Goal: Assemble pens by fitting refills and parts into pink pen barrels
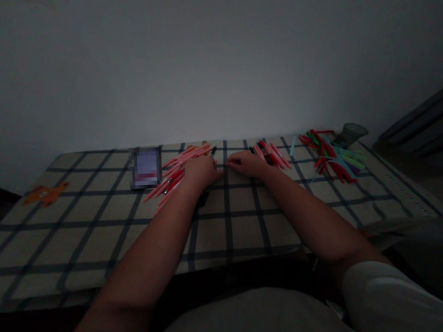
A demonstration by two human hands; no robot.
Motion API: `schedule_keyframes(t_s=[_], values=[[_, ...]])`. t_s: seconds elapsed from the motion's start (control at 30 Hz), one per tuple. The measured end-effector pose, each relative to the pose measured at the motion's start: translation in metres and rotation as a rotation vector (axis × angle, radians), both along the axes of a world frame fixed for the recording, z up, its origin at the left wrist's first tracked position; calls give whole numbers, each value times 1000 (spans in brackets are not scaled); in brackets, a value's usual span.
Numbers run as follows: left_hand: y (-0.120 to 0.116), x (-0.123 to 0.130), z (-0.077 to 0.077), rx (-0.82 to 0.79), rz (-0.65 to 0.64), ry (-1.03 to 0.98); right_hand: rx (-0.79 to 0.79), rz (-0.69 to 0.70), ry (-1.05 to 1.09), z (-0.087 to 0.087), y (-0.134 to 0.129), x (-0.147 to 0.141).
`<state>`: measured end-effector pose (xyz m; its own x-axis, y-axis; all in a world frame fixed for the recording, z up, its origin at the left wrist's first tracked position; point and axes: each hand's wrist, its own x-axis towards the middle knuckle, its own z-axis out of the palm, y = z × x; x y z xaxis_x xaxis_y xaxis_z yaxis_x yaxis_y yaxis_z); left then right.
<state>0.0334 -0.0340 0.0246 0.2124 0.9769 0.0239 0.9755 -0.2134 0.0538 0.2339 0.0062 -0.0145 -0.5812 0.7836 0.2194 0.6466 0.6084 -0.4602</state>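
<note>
My left hand [200, 171] rests over the right end of a spread pile of pink pens [174, 179], some with red and black parts. Its fingers bend down toward the pens, and whether they grip one is hidden. To the right, my right hand [243, 163] lies low over the checked cloth with its fingers curled together; anything between them is too small to make out. Just beyond that hand is a smaller bundle of pink, red and black pens [272, 155]. A narrow gap separates the two hands.
A phone or tablet [147, 168] lies left of the pens on the checked tablecloth [100, 240]. At the right are red, green and blue strips [333, 158] and a dark translucent cup [350, 134]. A wall [217, 63] stands behind the table.
</note>
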Motion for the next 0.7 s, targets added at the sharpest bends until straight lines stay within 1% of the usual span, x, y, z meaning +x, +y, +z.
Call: schedule_keyframes(t_s=[0.13,0.23,0.33,0.5,0.6,0.7], values=[[1,0,0,-28,-5,44,11,-12,-31,2,-1,0],[2,0,-1,-23,1,28,14,-19,-34,2,-1,-1],[2,-1,-1,15,-8,-9,10,-18,-12,0,1,0],[1,-1,0,141,33,-198,-1,-18,58,-5,5,0],[0,0,0,210,61,-332,-19,-40,139,-5,6,0],[-1,1,-2,316,66,-465,-43,-50,224,-4,4,-1]])
